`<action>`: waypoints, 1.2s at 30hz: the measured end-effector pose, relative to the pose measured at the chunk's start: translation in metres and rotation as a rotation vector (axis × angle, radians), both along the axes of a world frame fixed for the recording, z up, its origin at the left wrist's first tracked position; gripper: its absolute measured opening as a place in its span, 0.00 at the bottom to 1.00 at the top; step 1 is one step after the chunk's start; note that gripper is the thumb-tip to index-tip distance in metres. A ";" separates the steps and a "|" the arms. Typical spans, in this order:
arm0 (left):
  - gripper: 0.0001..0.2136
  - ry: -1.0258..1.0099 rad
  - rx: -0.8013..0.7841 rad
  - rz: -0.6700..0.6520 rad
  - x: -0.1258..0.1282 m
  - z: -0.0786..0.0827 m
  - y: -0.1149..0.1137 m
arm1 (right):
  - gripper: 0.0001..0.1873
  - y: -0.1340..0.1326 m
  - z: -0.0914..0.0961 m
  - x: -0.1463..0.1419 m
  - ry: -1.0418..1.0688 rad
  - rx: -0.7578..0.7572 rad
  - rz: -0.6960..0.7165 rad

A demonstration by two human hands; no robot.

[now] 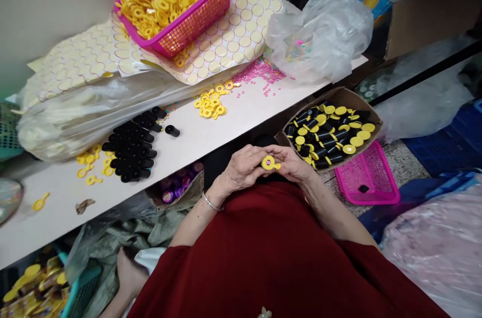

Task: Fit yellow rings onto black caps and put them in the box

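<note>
A yellow plastic ring piece with a side tab (271,166) is held at my lap, a pink bead showing in its middle. My left hand (243,165) closes round it from the left, thumb at its lower edge. From the other side, the fingers of my right hand (290,161) are closed on the same piece near the tab. Whatever lies behind the piece is hidden by my fingers. On the bench to the left are a pile of black tubes (131,145), one lone black tube (172,131), a small heap of yellow ring pieces (210,102) and scattered pink beads (263,72).
A pink basket (181,37) full of yellow pieces stands on sticker sheets (248,17). To my right, a cardboard box (361,102) holds black tubes with yellow caps, beside a lower pink basket (391,177). A plastic bag (331,32) lies at the bench's far end.
</note>
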State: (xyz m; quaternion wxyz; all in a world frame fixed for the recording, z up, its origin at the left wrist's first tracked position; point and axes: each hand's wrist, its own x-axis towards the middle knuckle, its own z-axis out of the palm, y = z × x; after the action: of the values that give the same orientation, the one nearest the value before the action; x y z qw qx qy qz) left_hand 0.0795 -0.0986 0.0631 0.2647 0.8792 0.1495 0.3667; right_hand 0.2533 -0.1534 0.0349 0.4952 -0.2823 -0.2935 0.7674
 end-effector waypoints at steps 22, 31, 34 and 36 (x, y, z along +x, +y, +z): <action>0.09 0.112 -0.130 -0.076 0.043 -0.033 -0.014 | 0.21 -0.021 -0.004 0.017 -0.200 -0.206 -0.097; 0.18 0.167 0.011 0.278 0.036 -0.036 0.004 | 0.22 0.050 0.007 0.149 -1.124 -0.001 -1.042; 0.11 0.138 0.001 0.623 0.009 -0.044 0.038 | 0.18 0.081 -0.007 0.226 -1.313 0.003 -1.103; 0.08 0.148 -0.019 0.860 -0.010 -0.046 0.060 | 0.20 0.089 -0.025 0.265 -1.511 0.111 -1.060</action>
State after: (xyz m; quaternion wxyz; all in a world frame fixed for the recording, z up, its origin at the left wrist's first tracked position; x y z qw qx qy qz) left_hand 0.0692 -0.0388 0.0174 0.0844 0.7583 0.5242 0.3782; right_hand 0.5181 -0.0643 0.0095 0.4716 -0.7812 -0.4073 0.0372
